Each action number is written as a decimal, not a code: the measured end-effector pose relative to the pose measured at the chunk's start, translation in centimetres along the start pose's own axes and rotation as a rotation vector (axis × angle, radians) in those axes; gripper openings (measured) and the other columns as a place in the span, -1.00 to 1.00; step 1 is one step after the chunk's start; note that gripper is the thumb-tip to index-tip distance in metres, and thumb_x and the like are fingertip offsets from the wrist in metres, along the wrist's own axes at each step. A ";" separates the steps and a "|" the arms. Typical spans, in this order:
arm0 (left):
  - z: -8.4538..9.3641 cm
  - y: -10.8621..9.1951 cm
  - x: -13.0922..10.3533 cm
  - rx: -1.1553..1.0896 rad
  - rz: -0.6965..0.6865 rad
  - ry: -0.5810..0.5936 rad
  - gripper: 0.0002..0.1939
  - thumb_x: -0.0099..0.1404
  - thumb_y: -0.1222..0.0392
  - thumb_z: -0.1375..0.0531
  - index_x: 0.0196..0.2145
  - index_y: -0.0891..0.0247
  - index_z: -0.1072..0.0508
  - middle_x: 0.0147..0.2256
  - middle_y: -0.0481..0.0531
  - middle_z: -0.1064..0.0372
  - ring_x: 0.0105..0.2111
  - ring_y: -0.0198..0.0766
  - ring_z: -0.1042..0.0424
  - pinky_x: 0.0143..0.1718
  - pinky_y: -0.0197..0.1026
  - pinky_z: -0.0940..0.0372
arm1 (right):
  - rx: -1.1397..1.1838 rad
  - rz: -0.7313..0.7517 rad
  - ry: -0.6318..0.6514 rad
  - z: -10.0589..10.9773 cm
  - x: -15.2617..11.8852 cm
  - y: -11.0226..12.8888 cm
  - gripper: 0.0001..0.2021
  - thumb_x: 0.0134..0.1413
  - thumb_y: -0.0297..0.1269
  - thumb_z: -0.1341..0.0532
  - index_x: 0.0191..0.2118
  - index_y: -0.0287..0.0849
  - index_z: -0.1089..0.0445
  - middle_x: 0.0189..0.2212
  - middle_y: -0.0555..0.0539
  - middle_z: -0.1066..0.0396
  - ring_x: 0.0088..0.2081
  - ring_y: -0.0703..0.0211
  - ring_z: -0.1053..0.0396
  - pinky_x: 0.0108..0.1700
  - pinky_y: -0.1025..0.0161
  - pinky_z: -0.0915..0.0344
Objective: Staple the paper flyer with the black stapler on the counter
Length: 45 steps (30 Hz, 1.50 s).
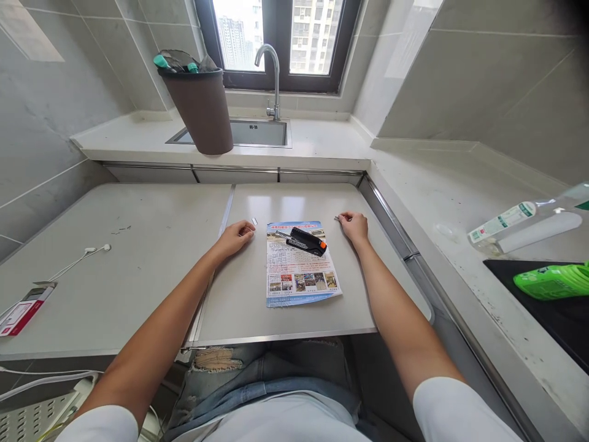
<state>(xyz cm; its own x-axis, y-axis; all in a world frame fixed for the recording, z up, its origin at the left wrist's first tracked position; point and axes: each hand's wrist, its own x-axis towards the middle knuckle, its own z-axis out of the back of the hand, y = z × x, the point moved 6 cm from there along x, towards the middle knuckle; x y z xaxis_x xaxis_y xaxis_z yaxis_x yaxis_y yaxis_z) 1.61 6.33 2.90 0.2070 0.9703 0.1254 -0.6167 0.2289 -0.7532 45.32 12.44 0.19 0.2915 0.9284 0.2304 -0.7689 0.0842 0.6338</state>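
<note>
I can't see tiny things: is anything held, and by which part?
The right hand seems to pinch a small metal strip by one end. Whether the left hand holds the shiny piece beside it can't be told.

A wide, pale grey surface with rounded corners (175,215) has a smooth, slightly glossy top and a thin metallic front edge. A light metal seam (224,224) crosses it from back to front, dividing it into left and right panels. On the right panel lies a rectangular, printed paper leaflet in blue, white and red (297,291), with a row of small pictures near its bottom. Beyond the leaflet's upper left corner is a small, silvery piece (254,221). On the left panel are scattered tiny dark slivers (124,229), white corded earphones (91,250) and, near the left edge, a red-and-white box (27,310).
</note>
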 end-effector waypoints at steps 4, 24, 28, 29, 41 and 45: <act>0.5 -1.2 1.3 0.187 -0.126 -0.002 -0.68 0.39 0.09 -0.13 -0.02 0.23 -0.56 -0.04 0.17 -0.54 -0.08 -0.06 -0.51 0.07 -0.02 -0.38 | -0.023 0.002 0.005 -0.1 0.0 0.1 -0.70 0.15 -0.16 -0.24 -0.14 -0.16 -0.68 -0.30 -0.16 -0.63 -0.25 0.01 -0.49 -0.15 0.19 -0.33; -2.4 -0.5 1.0 0.519 -0.136 -0.031 -0.54 0.35 0.44 -0.02 -0.01 0.15 -0.63 0.00 0.20 -0.56 0.01 0.04 -0.50 0.00 0.01 -0.40 | -0.044 -0.022 0.018 -0.1 -0.1 0.2 -0.71 0.20 -0.17 -0.23 -0.14 -0.16 -0.66 -0.28 -0.17 -0.63 -0.22 -0.01 -0.50 -0.12 0.16 -0.33; -2.5 -1.6 -0.8 0.539 -0.102 -0.092 -0.67 0.40 0.39 -0.04 -0.11 0.17 -0.58 -0.21 0.22 -0.54 -0.14 0.06 -0.49 -0.14 -0.02 -0.34 | -0.017 0.043 -0.045 0.4 -0.1 0.7 -0.72 0.21 -0.21 -0.20 -0.17 -0.22 -0.64 -0.33 -0.19 -0.59 -0.23 -0.02 -0.49 -0.07 0.13 -0.34; -2.5 -1.9 -1.2 0.515 -0.088 -0.115 -0.70 0.42 0.37 -0.05 -0.10 0.17 -0.56 -0.24 0.22 -0.53 -0.17 0.07 -0.49 -0.17 -0.02 -0.33 | -0.005 0.082 -0.084 0.7 -0.2 1.2 -0.71 0.22 -0.21 -0.19 -0.19 -0.23 -0.64 -0.34 -0.19 -0.58 -0.23 -0.03 -0.48 -0.04 0.11 -0.35; -4.7 -3.8 -2.9 0.230 -0.267 -0.009 -0.61 0.55 0.26 0.04 0.19 0.19 -0.44 -0.01 0.18 -0.43 -0.04 -0.07 -0.49 0.02 -0.08 -0.38 | 0.270 0.870 0.527 -0.1 -10.1 14.6 -0.43 0.27 0.05 -0.32 0.31 -0.03 -0.38 0.14 -0.18 -0.47 0.11 -0.08 -0.43 0.06 0.02 -0.43; -4.9 -4.2 -3.1 0.210 -0.324 0.061 -0.61 0.59 0.17 0.04 0.18 0.19 -0.47 -0.06 0.16 -0.40 -0.09 -0.10 -0.49 0.00 -0.09 -0.40 | 0.080 0.856 0.537 -2.1 -11.5 14.9 -0.42 0.30 -0.16 -0.31 0.38 0.00 -0.27 0.17 -0.18 -0.48 0.13 -0.13 -0.45 0.10 -0.02 -0.40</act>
<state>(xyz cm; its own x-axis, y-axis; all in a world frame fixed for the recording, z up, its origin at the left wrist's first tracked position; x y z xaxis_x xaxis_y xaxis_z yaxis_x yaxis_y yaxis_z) 7.33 1.99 2.51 0.4572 0.8400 0.2921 -0.6527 0.5400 -0.5314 29.34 3.74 5.40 -0.6493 0.7072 0.2800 -0.5534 -0.6918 0.4638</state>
